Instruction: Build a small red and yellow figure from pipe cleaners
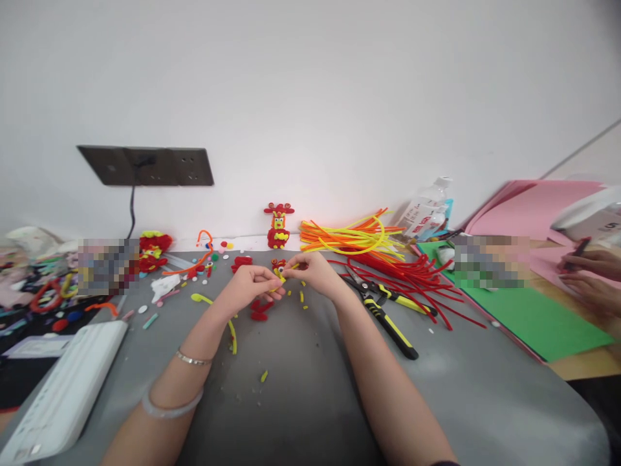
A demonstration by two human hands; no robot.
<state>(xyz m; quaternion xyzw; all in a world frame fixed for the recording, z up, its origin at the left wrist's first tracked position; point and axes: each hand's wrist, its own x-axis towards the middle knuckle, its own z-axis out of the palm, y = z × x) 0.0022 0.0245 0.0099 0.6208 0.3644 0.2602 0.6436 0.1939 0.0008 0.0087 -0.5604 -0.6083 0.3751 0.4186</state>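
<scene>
My left hand (248, 285) and my right hand (316, 275) meet above the grey table (310, 401), both with fingers pinched. Between their fingertips is a short yellow pipe cleaner piece (280, 279). A small red and yellow figure head (278, 264) shows just behind the fingertips; whether a hand touches it I cannot tell. Red pipe cleaner coils (259, 310) lie beneath my left hand, and a curved yellow pipe cleaner (233, 335) passes by its wrist. Short yellow offcuts (301, 297) lie near my right hand. A finished-looking red and yellow figure (278, 226) stands against the wall.
Yellow and orange pipe cleaners (349, 236) and red ones (412, 278) lie at the right, with black-yellow pliers (391, 327). A bottle (427, 210) leans behind. A white keyboard-like slab (72, 382) lies left. Another person's hands (592, 272) hold a pen over paper.
</scene>
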